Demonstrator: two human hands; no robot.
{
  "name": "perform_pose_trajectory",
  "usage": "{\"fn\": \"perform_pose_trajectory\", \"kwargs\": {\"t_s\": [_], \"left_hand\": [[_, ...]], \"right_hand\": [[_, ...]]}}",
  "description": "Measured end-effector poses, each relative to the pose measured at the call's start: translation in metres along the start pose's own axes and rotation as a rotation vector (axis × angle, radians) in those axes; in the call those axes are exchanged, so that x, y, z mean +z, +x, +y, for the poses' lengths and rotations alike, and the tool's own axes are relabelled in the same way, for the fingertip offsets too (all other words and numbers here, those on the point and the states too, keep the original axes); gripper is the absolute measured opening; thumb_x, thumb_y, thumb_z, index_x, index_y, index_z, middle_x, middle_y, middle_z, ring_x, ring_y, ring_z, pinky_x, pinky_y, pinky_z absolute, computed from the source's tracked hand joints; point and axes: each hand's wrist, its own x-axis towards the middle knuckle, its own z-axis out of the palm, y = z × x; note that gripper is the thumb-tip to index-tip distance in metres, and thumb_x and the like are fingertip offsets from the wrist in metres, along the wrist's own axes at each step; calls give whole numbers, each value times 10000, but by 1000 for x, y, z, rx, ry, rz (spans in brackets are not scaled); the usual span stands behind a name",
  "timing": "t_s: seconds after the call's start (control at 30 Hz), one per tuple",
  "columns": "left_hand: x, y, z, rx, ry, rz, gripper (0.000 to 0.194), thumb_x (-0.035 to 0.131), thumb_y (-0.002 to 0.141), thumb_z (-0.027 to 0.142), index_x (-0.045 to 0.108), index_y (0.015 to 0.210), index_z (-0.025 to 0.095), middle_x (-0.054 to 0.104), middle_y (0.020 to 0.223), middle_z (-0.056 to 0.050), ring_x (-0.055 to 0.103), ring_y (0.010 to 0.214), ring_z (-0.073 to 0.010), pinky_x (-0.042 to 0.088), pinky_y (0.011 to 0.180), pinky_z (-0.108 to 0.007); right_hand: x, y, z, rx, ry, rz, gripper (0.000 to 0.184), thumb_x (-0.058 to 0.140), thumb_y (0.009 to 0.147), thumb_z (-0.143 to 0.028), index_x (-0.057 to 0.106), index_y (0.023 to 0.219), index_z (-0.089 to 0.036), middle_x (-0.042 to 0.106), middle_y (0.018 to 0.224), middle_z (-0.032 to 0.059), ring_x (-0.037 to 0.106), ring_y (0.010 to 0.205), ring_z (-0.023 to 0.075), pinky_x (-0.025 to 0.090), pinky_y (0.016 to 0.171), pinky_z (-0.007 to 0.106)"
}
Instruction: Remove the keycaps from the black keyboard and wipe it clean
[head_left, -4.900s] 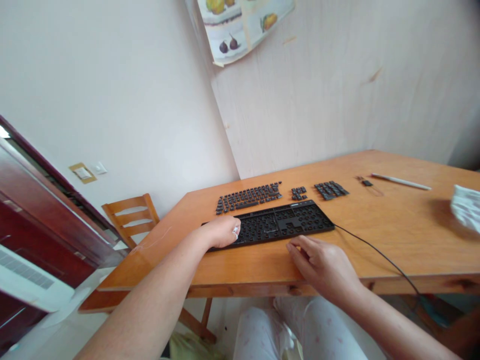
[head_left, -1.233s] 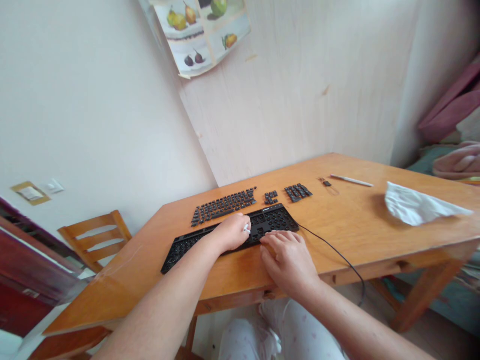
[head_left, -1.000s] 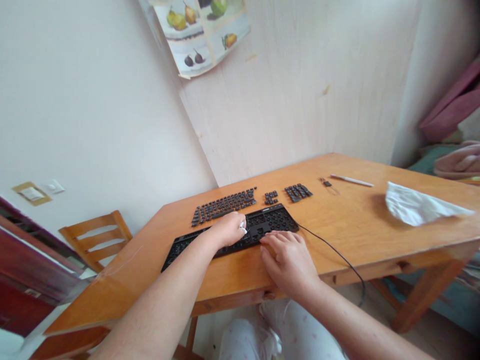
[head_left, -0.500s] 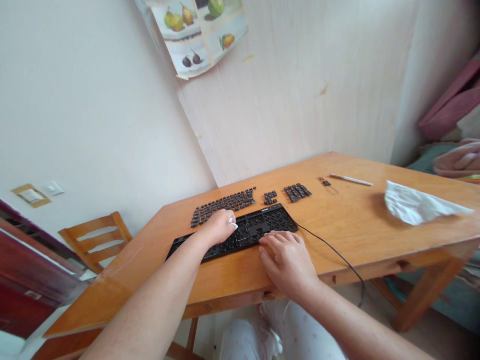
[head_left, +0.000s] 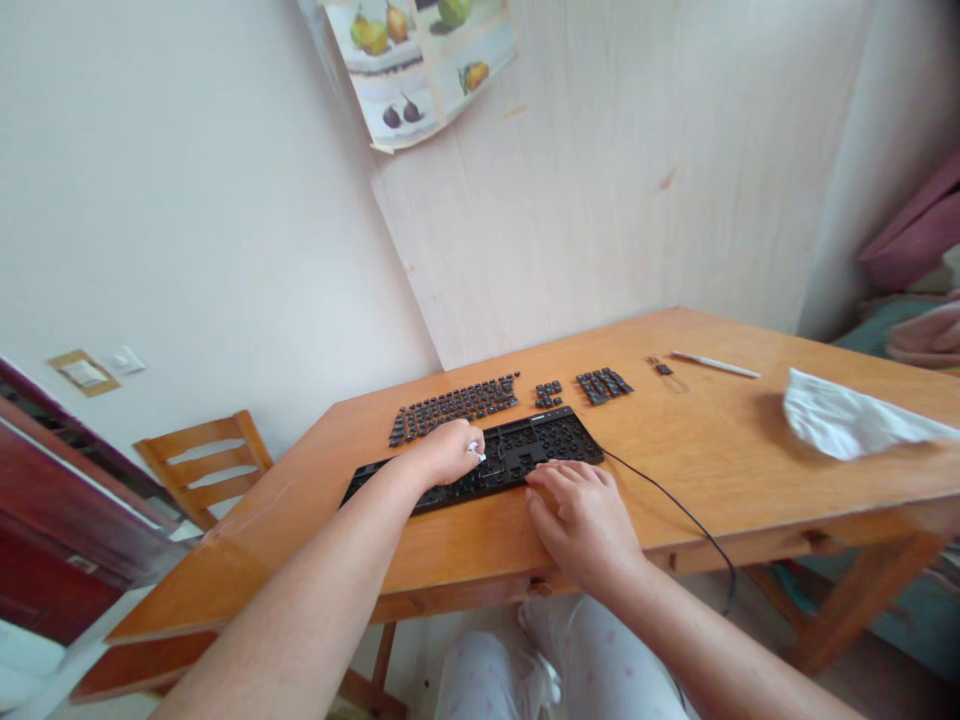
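Note:
A black keyboard (head_left: 540, 450) with its keycaps taken off lies at a slant near the front of the table. My left hand (head_left: 454, 452) is closed over its middle, pinching a small crumpled white tissue (head_left: 477, 452) against the bare key bed; the fingertips are partly hidden. On the keyboard's near right edge, my right hand (head_left: 574, 505) lies with fingers flat and the thumb apart. Loose black keycaps stand in rows behind the keyboard: a large group (head_left: 454, 405), a small cluster (head_left: 549, 393) and a number-pad block (head_left: 603, 384).
From the keyboard a black cable (head_left: 675, 502) runs over the front edge of the wooden table (head_left: 697, 440). Farther right lie a small dark object with a loop (head_left: 663, 369), a white pen-like stick (head_left: 716, 364) and a white cloth (head_left: 847, 415). A wooden chair (head_left: 202, 462) stands at left.
My left hand has shifted slightly along the keyboard with the tissue still pinched. My right hand stays on the edge. The whole view has moved a little.

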Motion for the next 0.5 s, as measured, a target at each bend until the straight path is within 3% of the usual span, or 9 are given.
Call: {"fn": "perform_pose_trajectory", "kwargs": {"t_s": [0.23,0.5], "left_hand": [[-5,-8,-9,26,26,-47,221,551,746,215,726,881,228,670,885,-38,617,795,-158,442,705,-223],[-10,-16,-23,-34,31,-98,213,591,748,252,746,893,228,701,853,-35,621,778,-162,443,688,-223]], "right_hand": [[1,0,0,-3,6,5,181,525,861,-249,687,943,-247,715,1006,21,596,1013,212,356,909,359],[4,-1,6,-5,-17,3,188,515,859,-250,680,949,-262,713,1003,7,596,1023,211,360,915,363]]}}
